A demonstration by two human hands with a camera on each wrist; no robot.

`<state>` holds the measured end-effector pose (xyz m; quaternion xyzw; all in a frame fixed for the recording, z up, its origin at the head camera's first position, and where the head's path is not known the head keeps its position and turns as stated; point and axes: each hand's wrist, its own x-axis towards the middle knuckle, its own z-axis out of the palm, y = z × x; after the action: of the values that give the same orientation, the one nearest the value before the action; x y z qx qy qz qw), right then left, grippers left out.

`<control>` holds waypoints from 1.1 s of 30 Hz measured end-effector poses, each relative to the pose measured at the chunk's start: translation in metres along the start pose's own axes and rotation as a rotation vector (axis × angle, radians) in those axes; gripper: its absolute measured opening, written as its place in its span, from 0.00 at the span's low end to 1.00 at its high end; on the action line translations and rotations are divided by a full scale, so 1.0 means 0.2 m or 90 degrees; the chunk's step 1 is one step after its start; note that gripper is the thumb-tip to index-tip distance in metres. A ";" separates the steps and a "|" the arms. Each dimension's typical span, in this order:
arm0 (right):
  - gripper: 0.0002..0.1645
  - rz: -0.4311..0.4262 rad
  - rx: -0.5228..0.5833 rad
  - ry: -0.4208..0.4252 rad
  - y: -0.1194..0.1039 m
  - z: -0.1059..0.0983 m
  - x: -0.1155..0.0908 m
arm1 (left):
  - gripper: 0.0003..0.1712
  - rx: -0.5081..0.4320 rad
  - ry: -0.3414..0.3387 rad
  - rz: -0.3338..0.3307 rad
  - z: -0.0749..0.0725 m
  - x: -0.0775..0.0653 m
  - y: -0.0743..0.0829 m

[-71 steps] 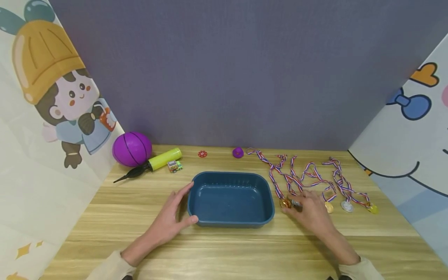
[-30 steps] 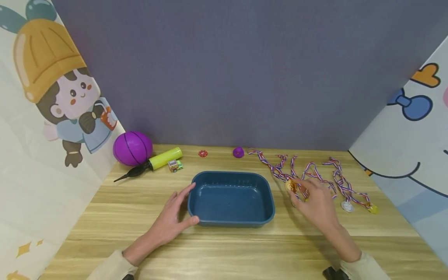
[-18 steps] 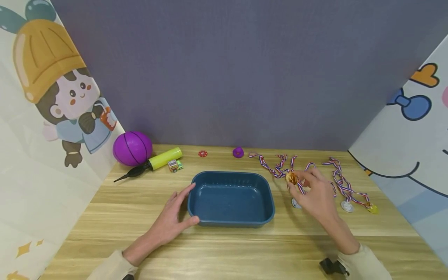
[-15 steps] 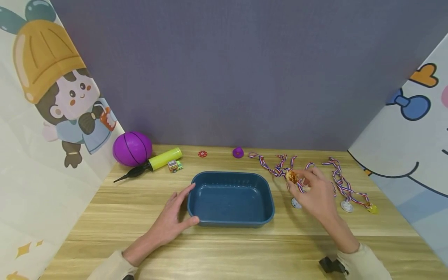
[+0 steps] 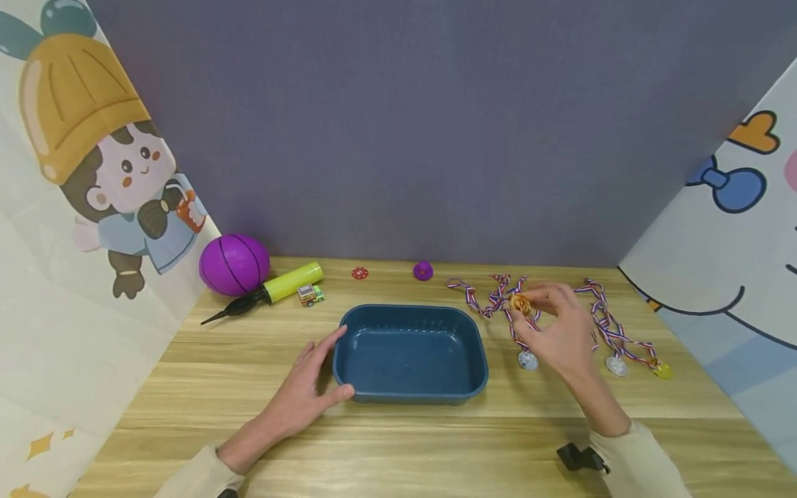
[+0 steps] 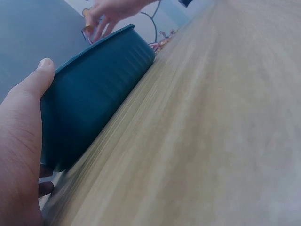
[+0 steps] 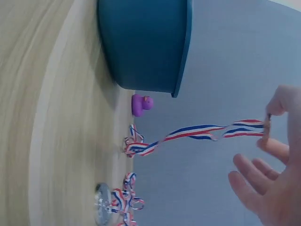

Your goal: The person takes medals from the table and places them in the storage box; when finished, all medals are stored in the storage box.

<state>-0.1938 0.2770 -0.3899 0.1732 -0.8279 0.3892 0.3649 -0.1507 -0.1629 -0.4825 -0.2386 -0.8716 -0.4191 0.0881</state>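
With your right hand point(image 5: 563, 332), you are pinching a gold medal point(image 5: 519, 303) between thumb and finger, beyond the right side of the blue tub point(image 5: 411, 399) and outside it. The head view is leaving its height unclear; the right wrist view is showing it edge-on, well above the wooden table point(image 5: 398, 449), with its striped ribbon point(image 7: 197, 132) hanging down to a bunched end near a purple duck point(image 7: 141, 104). That view is also showing your other fingers bending loosely, apart from the medal.

Your left hand point(image 5: 301, 394) is spanning the tub's left end, thumb and fingers spreading wide. Only the left wrist view is showing the thumb lying against the outer wall near the rim, with fingertips peeking out low behind the tub.

In the head view, a silver medal point(image 5: 528, 360) is lying on the table near the tub's right side, and two more medals point(image 5: 616, 366) are lying farther right; the left wrist view is hardly resolving that area.
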 end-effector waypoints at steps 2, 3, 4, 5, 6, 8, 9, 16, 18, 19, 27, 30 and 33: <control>0.16 0.003 0.062 0.010 0.01 0.01 -0.01 | 0.55 0.000 -0.001 0.000 0.00 0.00 0.00; 0.17 0.008 0.098 0.013 0.01 0.02 -0.01 | 0.55 0.000 -0.001 -0.001 0.00 0.00 0.00; 0.17 0.015 0.136 0.016 0.02 0.03 -0.01 | 0.55 0.000 -0.002 -0.002 0.00 0.00 0.00; 0.17 0.023 0.171 0.019 0.02 0.04 -0.02 | 0.55 0.000 -0.003 -0.002 0.00 0.00 0.00; 0.17 0.033 0.198 0.021 0.02 0.04 -0.02 | 0.54 -0.001 -0.004 -0.003 0.00 0.00 0.00; 0.16 0.055 0.258 0.021 0.02 0.05 -0.03 | 0.54 -0.002 -0.005 -0.005 0.00 0.00 0.00; 0.16 0.070 0.293 0.021 0.02 0.06 -0.03 | 0.54 -0.002 -0.005 -0.006 0.00 0.00 0.00; 0.13 0.086 0.483 0.020 0.04 0.08 -0.04 | 0.54 0.001 -0.005 -0.006 0.00 0.00 0.00; 0.14 0.098 0.487 0.018 0.04 0.09 -0.05 | 0.54 0.001 -0.005 -0.005 0.00 0.00 0.00; 0.15 0.110 0.480 0.017 0.04 0.09 -0.05 | 0.54 0.001 -0.004 -0.005 0.00 0.00 0.00; 0.16 0.250 0.291 -0.060 0.00 0.09 -0.06 | 0.54 0.003 -0.002 0.002 0.00 0.00 0.00; 0.16 0.272 0.230 -0.090 0.00 0.09 -0.07 | 0.54 0.006 -0.001 0.007 0.01 0.00 0.00; 0.17 0.267 0.195 -0.096 0.00 0.09 -0.08 | 0.54 0.007 -0.001 0.011 0.01 0.00 0.00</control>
<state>-0.1922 0.2641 -0.4094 0.0800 -0.8020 0.5629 0.1831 -0.1509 -0.1622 -0.4837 -0.2461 -0.8717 -0.4136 0.0921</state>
